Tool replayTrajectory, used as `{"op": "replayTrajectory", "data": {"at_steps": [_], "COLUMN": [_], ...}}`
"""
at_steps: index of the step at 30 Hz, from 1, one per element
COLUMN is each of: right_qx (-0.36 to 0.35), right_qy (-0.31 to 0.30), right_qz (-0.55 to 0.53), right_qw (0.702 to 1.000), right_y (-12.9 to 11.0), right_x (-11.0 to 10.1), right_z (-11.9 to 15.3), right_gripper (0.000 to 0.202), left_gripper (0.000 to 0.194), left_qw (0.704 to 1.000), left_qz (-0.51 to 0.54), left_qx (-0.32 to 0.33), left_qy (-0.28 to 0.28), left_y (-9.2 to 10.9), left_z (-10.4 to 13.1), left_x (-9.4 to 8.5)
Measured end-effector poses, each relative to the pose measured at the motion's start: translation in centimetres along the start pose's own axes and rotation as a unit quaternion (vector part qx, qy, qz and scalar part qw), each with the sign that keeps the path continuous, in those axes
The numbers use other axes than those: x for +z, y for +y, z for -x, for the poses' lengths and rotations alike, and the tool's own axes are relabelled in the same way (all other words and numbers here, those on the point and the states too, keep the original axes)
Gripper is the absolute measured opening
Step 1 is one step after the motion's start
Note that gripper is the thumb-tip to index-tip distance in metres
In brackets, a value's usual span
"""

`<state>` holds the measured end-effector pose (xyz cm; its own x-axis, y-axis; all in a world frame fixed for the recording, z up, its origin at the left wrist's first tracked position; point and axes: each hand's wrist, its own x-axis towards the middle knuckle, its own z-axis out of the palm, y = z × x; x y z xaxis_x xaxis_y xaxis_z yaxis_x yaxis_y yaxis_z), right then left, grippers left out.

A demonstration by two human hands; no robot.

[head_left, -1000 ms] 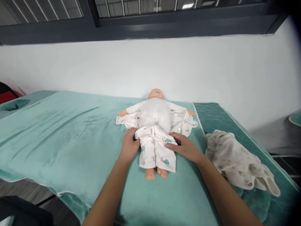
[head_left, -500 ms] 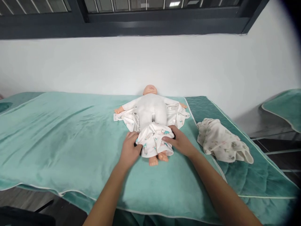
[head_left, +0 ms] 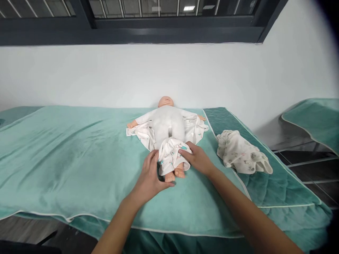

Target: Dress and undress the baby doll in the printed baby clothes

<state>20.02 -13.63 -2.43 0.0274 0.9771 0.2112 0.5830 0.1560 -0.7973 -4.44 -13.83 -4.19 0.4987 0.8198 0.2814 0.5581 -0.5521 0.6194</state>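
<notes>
A baby doll [head_left: 169, 121] with a white cloth body lies on its back on the green bedding, its head toward the wall and arms spread over an opened printed garment [head_left: 194, 129]. White printed cloth [head_left: 171, 155] covers its legs; both feet [head_left: 174, 173] stick out below. My right hand [head_left: 197, 158] is closed on the right side of this cloth, thumb on top. My left hand [head_left: 149, 176] is open at the cloth's left edge, thumb spread out below the doll's foot and fingers beside the leg.
A crumpled printed cloth [head_left: 242, 153] lies on the darker quilted mattress [head_left: 280, 190] at the right. Behind the bed [head_left: 79, 162] rises a white wall [head_left: 132, 74] under a dark window frame [head_left: 172, 33]. Another green-covered surface [head_left: 315, 118] stands at the far right.
My left hand has let go of the leg cloth and spread its fingers, the thumb now near the foot. The cloth's lower left part has drawn inward. The view has shifted slightly.
</notes>
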Motion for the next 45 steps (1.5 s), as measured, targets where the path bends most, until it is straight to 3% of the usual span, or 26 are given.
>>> {"op": "replayTrajectory", "data": {"at_steps": [3,6,11,14,18,21,25,30,33,36,39,41,45], "right_qx": [-0.003,0.004,0.004,-0.002,0.021,0.032,0.024,-0.036,-0.066,-0.087,-0.11,-0.129,-0.175], "right_qy": [-0.042,-0.11,-0.175,-0.163,-0.185,-0.246,-0.364,-0.435,-0.412,-0.325,-0.24,-0.179,-0.071], "right_qz": [0.004,-0.004,0.076,0.123,0.097,0.032,-0.06,-0.054,0.018,0.079,0.098,0.095,0.051], "right_qw": [0.999,0.994,0.982,0.979,0.978,0.968,0.929,0.898,0.909,0.938,0.96,0.971,0.981], "right_y": [-1.3,-2.6,-4.3,-5.5,-7.0,-8.0,-10.0,-13.8,-16.7,-19.9,-22.9,-24.2,-25.4], "right_x": [-0.7,-1.6,-2.6,-2.8,-3.2,-4.1,-6.0,-9.6,-12.1,-14.1,-15.2,-15.6,-15.7], "right_z": [1.1,2.6,4.4,4.8,5.5,6.2,7.0,6.3,5.6,5.5,5.9,6.1,6.1], "right_gripper": [0.038,0.041,0.079,0.064,0.035,0.03,0.035,0.037,0.038,0.041,0.038,0.034,0.029], "left_gripper": [0.112,0.097,0.078,0.073,0.051,0.044,0.047,0.065,0.07,0.076,0.078,0.07,0.042], "left_qw": [0.999,0.999,1.0,0.999,0.993,0.986,0.959,0.932,0.933,0.943,0.943,0.954,0.991], "left_qz": [-0.022,-0.021,-0.014,0.017,0.05,0.106,0.216,0.253,0.202,0.097,0.019,0.011,0.02], "left_qx": [-0.001,-0.001,-0.007,-0.037,-0.104,-0.114,-0.101,-0.067,-0.009,0.049,0.097,0.09,0.022], "left_qy": [0.039,0.039,0.02,0.004,-0.017,-0.058,-0.153,-0.252,-0.297,-0.316,-0.316,-0.287,-0.127], "left_y": [0.2,0.6,1.5,2.4,3.9,4.7,5.5,8.1,10.8,13.4,15.4,16.3,17.2], "left_z": [0.0,0.0,0.1,0.3,1.3,2.5,3.8,3.4,2.4,1.7,1.4,1.3,1.1], "left_x": [0.5,-0.1,-1.8,-3.0,-5.1,-6.9,-9.6,-15.0,-19.2,-22.9,-25.2,-25.7,-25.1]}}
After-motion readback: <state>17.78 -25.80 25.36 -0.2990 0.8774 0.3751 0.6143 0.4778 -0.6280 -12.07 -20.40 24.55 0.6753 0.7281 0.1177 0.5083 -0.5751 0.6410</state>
